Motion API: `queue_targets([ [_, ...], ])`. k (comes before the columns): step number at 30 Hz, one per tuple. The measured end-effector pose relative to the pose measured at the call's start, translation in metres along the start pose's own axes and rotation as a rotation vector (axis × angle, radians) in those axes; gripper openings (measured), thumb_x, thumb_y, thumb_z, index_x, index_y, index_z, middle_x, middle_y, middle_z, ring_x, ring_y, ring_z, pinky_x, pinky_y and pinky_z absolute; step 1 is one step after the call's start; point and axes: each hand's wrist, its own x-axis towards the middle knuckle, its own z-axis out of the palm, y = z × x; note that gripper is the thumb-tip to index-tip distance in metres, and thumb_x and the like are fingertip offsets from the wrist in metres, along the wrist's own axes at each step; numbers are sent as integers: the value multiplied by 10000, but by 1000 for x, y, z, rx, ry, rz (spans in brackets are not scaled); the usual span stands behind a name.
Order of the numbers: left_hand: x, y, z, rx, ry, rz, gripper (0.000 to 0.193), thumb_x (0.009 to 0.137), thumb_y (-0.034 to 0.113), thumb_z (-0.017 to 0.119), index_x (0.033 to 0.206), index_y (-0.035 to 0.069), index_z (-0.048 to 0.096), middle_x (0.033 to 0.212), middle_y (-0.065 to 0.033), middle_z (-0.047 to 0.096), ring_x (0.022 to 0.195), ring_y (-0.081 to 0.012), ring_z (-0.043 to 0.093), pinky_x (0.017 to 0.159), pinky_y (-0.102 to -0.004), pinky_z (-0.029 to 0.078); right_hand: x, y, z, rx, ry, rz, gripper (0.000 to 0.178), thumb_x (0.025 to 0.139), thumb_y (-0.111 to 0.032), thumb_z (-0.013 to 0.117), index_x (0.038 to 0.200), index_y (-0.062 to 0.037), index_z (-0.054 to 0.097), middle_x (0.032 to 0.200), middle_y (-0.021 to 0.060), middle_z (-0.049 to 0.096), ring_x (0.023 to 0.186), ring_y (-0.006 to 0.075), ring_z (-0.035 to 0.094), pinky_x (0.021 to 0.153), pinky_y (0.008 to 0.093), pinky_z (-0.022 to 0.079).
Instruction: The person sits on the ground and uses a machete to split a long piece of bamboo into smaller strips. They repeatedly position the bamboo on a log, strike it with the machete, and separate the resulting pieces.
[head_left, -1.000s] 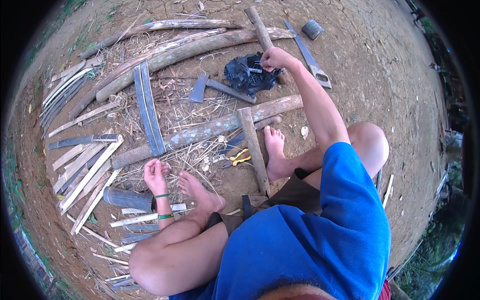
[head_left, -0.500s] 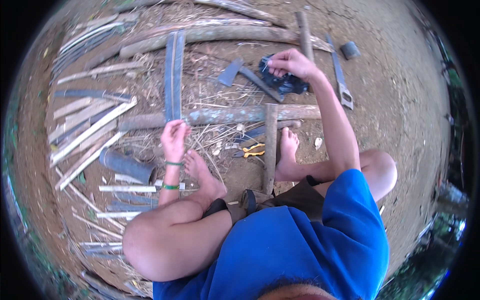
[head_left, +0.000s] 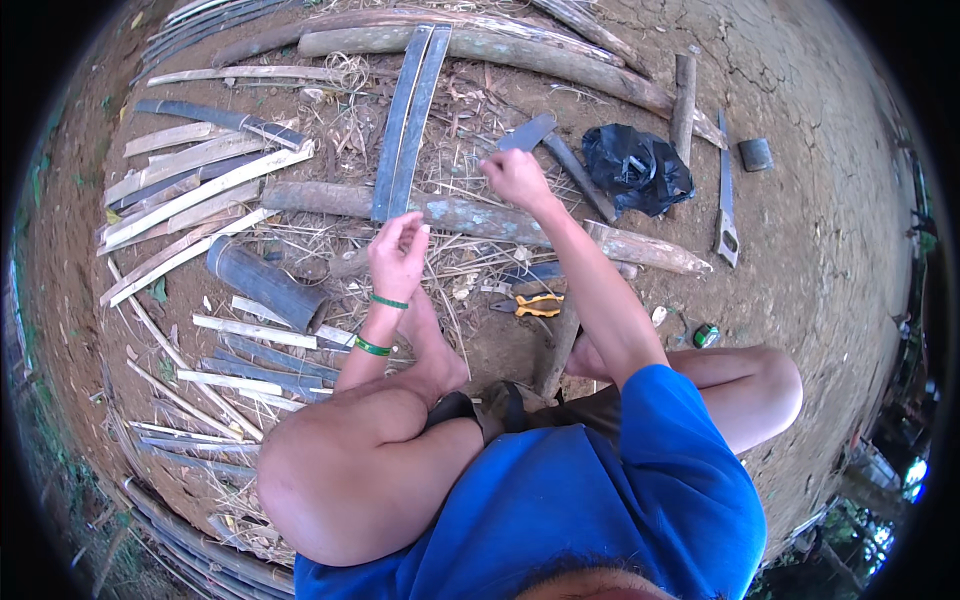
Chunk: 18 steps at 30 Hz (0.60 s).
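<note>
Two split bamboo strips (head_left: pixel 398 125) lie side by side across two logs, a near log (head_left: pixel 470 220) and a far log (head_left: pixel 480 45). Just below the strips' near ends is my left hand (head_left: pixel 397 262), its fingers curled in and the thumb beside them. Raised over the ground right of the strips, my right hand (head_left: pixel 517 178) is closed, with the fingertips pressed together. Whatever either hand holds is too small or hidden to make out. An axe (head_left: pixel 527 133) lies beyond my right hand. To its right is a black plastic bag (head_left: pixel 640 165) with small shiny pieces on it.
Yellow-handled pliers (head_left: pixel 535 305) lie near my feet. A handsaw (head_left: pixel 727 205), a short dark cylinder (head_left: pixel 756 154) and a green tape measure (head_left: pixel 706 335) are on the right. Several split bamboo pieces (head_left: pixel 200 215) and a bamboo tube (head_left: pixel 265 283) lie at left. A wooden stick (head_left: pixel 565 345) stands by my legs.
My right hand has moved left from above the black bag to near the axe head. My left hand stays by the strips' near ends. The view has shifted, bringing the tape measure into sight.
</note>
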Motion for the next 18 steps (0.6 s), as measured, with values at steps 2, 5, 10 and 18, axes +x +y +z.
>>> queue_targets([
  [2,13,21,1,224,48,306,281,873,24,719,1152,-1,687,928,-97,694,814,-237,692,738,-324,566,-27,-32,-14,24,-214,-43,330,940,-312,644,980,-9,767,796,203,726,756,288,719,759,425,555],
  [5,16,30,5,239,-56,422,289,821,12,753,1105,6,704,960,-127,665,859,-311,679,756,-370,561,-52,-67,-26,41,-479,-26,348,937,-330,633,971,-11,768,783,195,721,716,270,692,711,423,537],
  [10,3,18,8,65,-189,256,217,820,8,746,1035,13,712,887,-139,678,775,-330,682,670,-385,553,-60,-65,-23,75,-538,-74,393,954,-384,628,924,-17,765,726,134,709,680,238,667,670,406,521],
  [18,7,-36,-21,-391,170,-295,97,901,67,744,938,-14,704,831,-53,742,739,-78,675,662,-214,529,-26,17,-47,-339,140,4,368,908,-345,713,1099,-31,709,996,203,716,944,341,715,840,447,571],
])
